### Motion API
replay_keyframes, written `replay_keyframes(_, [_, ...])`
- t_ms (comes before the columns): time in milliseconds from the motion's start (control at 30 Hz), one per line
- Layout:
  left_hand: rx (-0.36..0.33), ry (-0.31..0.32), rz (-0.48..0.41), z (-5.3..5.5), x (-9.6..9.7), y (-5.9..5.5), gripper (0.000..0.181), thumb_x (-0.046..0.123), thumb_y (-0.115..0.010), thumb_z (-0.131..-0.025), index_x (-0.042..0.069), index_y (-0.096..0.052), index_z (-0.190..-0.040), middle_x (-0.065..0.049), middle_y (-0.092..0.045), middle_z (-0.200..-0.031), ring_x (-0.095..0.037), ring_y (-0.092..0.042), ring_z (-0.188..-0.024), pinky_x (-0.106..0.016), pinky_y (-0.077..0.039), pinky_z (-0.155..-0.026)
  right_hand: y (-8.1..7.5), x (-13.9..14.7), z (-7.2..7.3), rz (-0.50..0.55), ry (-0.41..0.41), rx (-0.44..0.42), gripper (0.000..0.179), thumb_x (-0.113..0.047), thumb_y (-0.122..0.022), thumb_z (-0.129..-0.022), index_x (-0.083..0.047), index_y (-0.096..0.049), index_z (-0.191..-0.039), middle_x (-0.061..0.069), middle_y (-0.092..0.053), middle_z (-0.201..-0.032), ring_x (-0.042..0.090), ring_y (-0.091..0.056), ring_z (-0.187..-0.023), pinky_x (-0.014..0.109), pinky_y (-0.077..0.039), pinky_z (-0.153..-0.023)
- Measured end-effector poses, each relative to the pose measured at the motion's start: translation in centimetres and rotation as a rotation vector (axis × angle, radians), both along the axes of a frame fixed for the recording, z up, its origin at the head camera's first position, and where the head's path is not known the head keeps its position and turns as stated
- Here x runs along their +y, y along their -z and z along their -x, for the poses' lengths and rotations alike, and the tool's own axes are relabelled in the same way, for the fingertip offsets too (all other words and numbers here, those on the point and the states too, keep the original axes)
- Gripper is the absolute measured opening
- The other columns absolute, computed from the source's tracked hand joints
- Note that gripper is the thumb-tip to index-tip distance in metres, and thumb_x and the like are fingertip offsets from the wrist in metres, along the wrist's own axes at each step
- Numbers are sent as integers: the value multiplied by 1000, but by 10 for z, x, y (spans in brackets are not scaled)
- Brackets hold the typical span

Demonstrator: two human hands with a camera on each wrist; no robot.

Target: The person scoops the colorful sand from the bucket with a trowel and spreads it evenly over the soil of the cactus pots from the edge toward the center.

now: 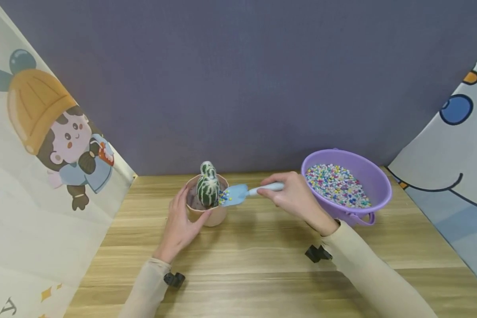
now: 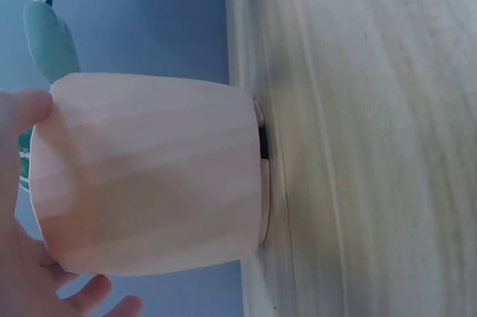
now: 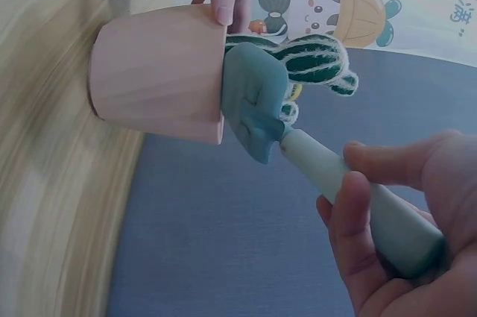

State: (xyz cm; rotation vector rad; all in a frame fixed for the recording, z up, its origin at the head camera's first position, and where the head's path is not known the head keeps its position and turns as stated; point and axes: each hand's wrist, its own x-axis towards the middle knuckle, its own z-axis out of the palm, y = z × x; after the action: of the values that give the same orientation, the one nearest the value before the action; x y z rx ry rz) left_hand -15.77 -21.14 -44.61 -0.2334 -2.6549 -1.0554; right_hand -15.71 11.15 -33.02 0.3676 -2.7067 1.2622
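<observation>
My right hand (image 1: 296, 196) grips the pale handle of a small blue trowel (image 1: 236, 195), its blade tipped at the right rim of a pinkish flower pot (image 1: 216, 217). Small coloured pellets (image 1: 224, 197) lie at the blade's tip, beside a green and white striped cactus (image 1: 208, 190) that stands in the pot. With thumb and fingers spread around the pot's left side and front rim, my left hand (image 1: 183, 227) holds it. In the right wrist view, the trowel blade (image 3: 253, 93) covers part of the cactus. The left wrist view shows the pot's side (image 2: 149, 175) upright on the table.
A purple bucket (image 1: 375, 190) with a layer of multicoloured pellets (image 1: 338, 185) stands to the right, behind my right forearm. The wooden table (image 1: 238, 274) ends at a grey-blue back wall (image 1: 238, 88). Cartoon-printed panels (image 1: 43, 176) flank both sides.
</observation>
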Motion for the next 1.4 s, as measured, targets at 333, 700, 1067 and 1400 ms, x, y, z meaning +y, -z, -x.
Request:
replay_keyframes(333, [50, -77, -19, -5, 10, -1, 110, 62, -83, -85, 9, -31, -166, -16, -36, -169, -37, -35, -154, -64, -35, -126, -7, -3, -2, -38, -3, -14, 21, -30, -87, -87, -15, -85, -103, -6, -70, -60, 13, -61, -47, 28, -45, -45])
replay_keyframes(700, [77, -71, -47, -4, 9, -1, 113, 56, -89, -80, 10, -32, -166, -20, -32, -168, -39, -32, -154, -66, -33, -126, -12, -6, 0, -48, -15, -3, 21, -30, -86, -87, -15, -85, -102, -6, -73, -64, 11, -63, -49, 30, -49, -47])
replay_keyframes(1067, [-19, -49, -18, -2, 3, -7, 115, 63, -83, -83, 11, -26, -169, -14, -27, -175, -39, -28, -160, -67, -30, -127, -17, -9, 0, -55, -24, -14, 22, -30, -86, -87, -14, -85, -103, -3, -75, -67, 11, -63, -50, 30, -51, -49])
replay_keyframes(1400, [-2, -75, -41, -4, 7, -7, 109, 62, -86, -81, 17, -34, -166, -15, -31, -171, -37, -32, -156, -64, -34, -126, -21, -11, 0, -64, -21, -53, 22, -32, -85, -88, -16, -85, -104, -4, -73, -64, 12, -65, -48, 31, -52, -50])
